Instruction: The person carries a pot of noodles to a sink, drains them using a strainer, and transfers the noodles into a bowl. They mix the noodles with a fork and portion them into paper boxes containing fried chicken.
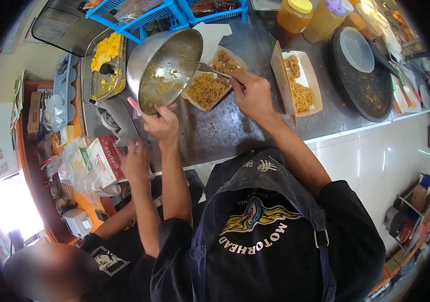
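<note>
My left hand (162,123) grips the rim of a metal bowl (142,63), which is tilted on its side with bits of noodle stuck inside. In my right hand (253,95) is a fork (214,71), its tines at the bowl's edge. Just below the fork, an open paper box (206,107) holds noodles (207,91) and fried pieces (224,62). To the right stands a second open box (316,95) with noodles (302,97) and fried pieces (292,67).
A co-worker's hand (135,163) is close to my left forearm. Beyond it lies a plastic bag (81,168). A glass dish (120,75) of yellow food, blue baskets (172,15), sauce jars (294,19) and a round black pan (343,83) stand around the metal counter (215,133).
</note>
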`<state>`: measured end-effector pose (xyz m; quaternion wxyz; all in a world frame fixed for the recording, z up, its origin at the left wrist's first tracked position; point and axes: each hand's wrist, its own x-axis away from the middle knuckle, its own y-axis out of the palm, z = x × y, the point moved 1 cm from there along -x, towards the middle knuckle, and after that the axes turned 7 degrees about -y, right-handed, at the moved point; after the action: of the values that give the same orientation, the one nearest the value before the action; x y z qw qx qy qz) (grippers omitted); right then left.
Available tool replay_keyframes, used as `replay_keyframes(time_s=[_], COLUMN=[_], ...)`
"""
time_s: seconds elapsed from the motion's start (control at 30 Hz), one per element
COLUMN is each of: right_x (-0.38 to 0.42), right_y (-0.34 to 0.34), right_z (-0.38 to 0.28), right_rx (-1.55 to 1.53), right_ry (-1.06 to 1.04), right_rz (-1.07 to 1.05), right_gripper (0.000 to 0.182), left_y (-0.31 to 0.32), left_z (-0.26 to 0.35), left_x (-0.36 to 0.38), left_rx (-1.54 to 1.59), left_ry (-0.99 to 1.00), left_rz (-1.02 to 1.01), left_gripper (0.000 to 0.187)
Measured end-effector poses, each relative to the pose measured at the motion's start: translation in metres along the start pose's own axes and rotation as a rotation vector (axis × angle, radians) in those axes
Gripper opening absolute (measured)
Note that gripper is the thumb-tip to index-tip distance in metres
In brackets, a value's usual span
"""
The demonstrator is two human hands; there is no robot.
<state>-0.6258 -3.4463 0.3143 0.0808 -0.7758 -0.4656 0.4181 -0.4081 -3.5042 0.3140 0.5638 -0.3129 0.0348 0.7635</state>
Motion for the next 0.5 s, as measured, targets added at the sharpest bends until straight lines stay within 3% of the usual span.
replay_keyframes(time_s=[0.07, 0.17, 0.23, 0.27, 0.33, 0.43, 0.5], right_x=[-0.005, -0.014, -0.008, -0.007, -0.009, -0.02, -0.014], right_y=[0.003, 0.009, 0.016, 0.016, 0.014, 0.018, 0.029], right_z=[-0.002, -0.008, -0.026, -0.031, -0.039, -0.052, -0.053], right_rx=[0.008, 0.153, 0.204, 0.204, -0.079, -0.272, -0.333], right_ry=[-0.036, -0.07, -0.11, -0.116, -0.056, 0.039, 0.023], right_rz=[0.061, -0.054, -0.321, -0.317, -0.233, -0.075, -0.169], right_gripper=[0.011, 0.01, 0.008, 0.008, 0.009, 0.01, 0.01], left_y=[0.003, 0.011, 0.014, 0.016, 0.018, 0.013, 0.01], left_z=[0.019, 0.03, 0.027, 0.018, 0.005, 0.0, 0.005], left_x=[-0.001, 0.005, 0.008, 0.011, 0.012, 0.016, 0.016], left_rx=[0.032, 0.118, 0.169, 0.169, 0.174, 0.145, -0.114], left_ry=[-0.08, -0.19, -0.22, -0.201, -0.177, -0.08, -0.02], left_rz=[-0.007, 0.002, 0.02, 0.029, 0.045, 0.008, -0.055], left_gripper=[0.064, 0.063, 0.063, 0.063, 0.064, 0.065, 0.064])
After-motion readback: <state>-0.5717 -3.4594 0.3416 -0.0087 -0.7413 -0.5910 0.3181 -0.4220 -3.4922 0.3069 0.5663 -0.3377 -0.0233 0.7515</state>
